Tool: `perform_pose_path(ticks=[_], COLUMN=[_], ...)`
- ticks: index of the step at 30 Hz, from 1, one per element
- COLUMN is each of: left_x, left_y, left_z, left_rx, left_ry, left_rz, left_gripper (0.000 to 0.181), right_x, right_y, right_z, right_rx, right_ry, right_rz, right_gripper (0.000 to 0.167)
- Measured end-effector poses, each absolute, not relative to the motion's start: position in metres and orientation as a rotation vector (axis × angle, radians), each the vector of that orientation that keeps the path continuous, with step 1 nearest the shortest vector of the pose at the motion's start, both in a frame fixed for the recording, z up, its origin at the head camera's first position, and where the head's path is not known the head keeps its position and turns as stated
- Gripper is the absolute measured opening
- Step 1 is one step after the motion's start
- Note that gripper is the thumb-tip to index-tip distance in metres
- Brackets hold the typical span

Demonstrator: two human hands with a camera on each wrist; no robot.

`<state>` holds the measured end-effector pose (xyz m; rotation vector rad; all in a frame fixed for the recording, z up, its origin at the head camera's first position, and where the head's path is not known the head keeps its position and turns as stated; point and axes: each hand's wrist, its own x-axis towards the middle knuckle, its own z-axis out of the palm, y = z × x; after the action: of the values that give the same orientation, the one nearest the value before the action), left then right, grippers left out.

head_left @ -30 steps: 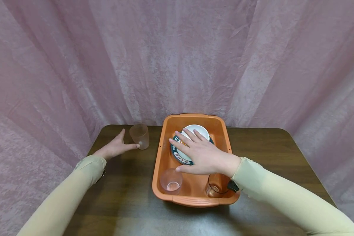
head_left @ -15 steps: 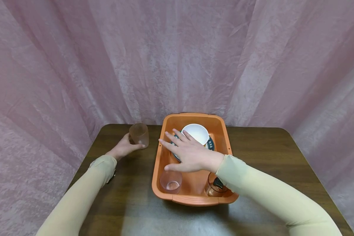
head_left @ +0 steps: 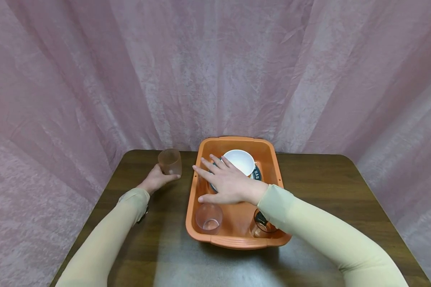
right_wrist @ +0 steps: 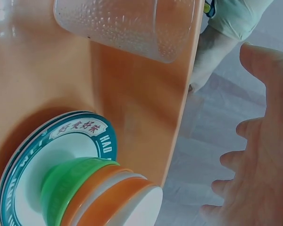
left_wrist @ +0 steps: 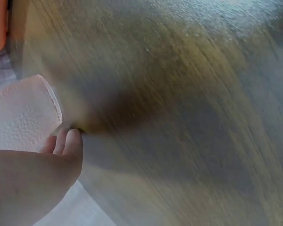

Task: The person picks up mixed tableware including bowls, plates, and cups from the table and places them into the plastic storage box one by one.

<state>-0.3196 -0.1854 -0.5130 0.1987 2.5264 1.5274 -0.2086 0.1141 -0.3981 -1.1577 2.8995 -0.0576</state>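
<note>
My left hand [head_left: 158, 178] grips a frosted clear plastic cup [head_left: 170, 160] at the far left of the table, thumb across its near side. In the left wrist view, fingertips [left_wrist: 73, 139] curl beside the cup's edge; whether the cup touches the table I cannot tell. Above an orange basin [head_left: 242, 242] hovers my right hand [head_left: 230, 183], fingers spread, holding nothing. Beneath it are stacked bowls, a white one [head_left: 239, 161] on top, standing on green-rimmed plates [right_wrist: 19, 174]. A textured clear cup [head_left: 209, 218] stands in the basin's near left corner.
A brownish see-through glass [head_left: 262, 228] sits in the basin's near right corner, partly behind the right wrist. The brown wooden table [head_left: 319, 187] extends on both sides of the basin. A pink curtain [head_left: 215, 71] hangs behind the table.
My left hand has reached right and closed around the cup, which stays nearly in place. The right hand has drifted left and slightly away over the basin, uncovering more of the white bowl.
</note>
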Motion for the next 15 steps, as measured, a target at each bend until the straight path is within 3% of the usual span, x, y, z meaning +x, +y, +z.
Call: perform_pose_path(ticks=[15], left_x=[-0.319], left_y=[-0.172], left_z=[-0.512], left_rx=[0.114], left_ry=[2.579], left_rz=[1.542], left_gripper=[0.067], right_x=[-0.214], right_y=[0.116], right_z=[-0.4], right_rx=[-1.136], right_ry=[2.88], right_rz=[-0.043], right_gripper=[0.092])
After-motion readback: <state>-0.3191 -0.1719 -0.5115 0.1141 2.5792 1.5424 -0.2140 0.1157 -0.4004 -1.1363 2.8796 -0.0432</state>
